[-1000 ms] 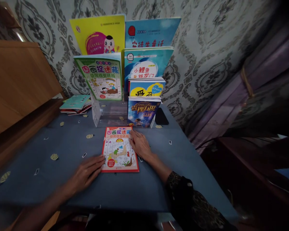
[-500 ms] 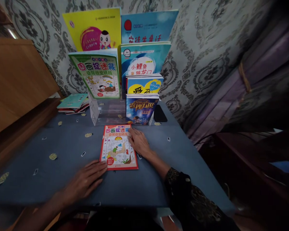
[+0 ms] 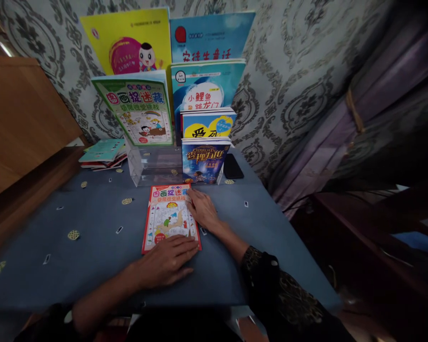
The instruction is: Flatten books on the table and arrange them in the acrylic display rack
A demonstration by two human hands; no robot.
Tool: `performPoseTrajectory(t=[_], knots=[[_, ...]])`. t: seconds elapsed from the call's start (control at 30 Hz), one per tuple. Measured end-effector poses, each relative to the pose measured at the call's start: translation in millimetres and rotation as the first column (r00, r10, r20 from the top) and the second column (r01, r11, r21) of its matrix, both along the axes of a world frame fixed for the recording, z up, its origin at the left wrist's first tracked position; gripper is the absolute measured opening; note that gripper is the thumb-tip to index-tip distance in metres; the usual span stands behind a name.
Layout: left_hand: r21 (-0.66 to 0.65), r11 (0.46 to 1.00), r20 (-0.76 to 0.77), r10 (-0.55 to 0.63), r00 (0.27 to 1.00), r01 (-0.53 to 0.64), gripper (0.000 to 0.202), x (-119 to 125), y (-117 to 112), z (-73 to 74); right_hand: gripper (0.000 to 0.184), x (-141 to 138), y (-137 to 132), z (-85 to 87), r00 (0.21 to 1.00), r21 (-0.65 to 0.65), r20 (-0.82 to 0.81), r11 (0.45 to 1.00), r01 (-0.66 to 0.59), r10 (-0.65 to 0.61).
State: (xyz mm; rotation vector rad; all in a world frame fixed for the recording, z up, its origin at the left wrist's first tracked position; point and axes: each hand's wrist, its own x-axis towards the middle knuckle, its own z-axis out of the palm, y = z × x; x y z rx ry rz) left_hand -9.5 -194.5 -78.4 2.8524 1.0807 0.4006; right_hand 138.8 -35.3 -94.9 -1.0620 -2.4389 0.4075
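Note:
A red-edged picture book [image 3: 171, 218] lies flat on the dark blue tablecloth, its illustrated cover facing up. My left hand [image 3: 169, 260] rests across the book's lower edge, fingers stretched out toward the lower right corner. On the book's upper right side lies my right hand [image 3: 202, 208], its fingers extended and touching the cover. Just behind the book stands a clear acrylic rack [image 3: 153, 178] with several upright books, among them a green book [image 3: 142, 114], a blue book [image 3: 204, 161] in front and a yellow book [image 3: 124, 33] at the back.
A small stack of books [image 3: 103, 151] lies left of the rack. To its right is a black phone [image 3: 233, 166]. A wooden cabinet [image 3: 21, 114] borders the table on the left; a tied curtain [image 3: 317, 137] hangs at the right before the patterned wall.
My left hand has slid right, from the book's lower left corner across its lower edge. My right hand stays on the upper right side. The view has shifted slightly.

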Motion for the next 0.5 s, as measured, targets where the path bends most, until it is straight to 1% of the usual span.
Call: performPoseTrajectory(t=[0.2, 0.37, 0.5], knots=[[-0.026, 1.0, 0.064, -0.001, 0.998, 0.003, 0.038, 8.4, 12.5, 4.1, 0.037, 0.4, 2.2, -2.2, 0.999, -0.011, -0.042, 1.0, -0.004, 0.003], [-0.022, 1.0, 0.099, 0.001, 0.995, 0.002, 0.035, 9.4, 25.3, 8.6, 0.035, 1.6, 12.0, -10.6, 0.985, -0.064, -0.174, 0.998, -0.011, 0.0], [0.006, 0.999, 0.09, 0.034, 0.995, -0.034, 0.035, 8.1, 45.5, 8.9, 0.035, 3.2, 17.1, -13.0, 0.965, -0.132, -0.259, 0.991, 0.006, -0.04]])
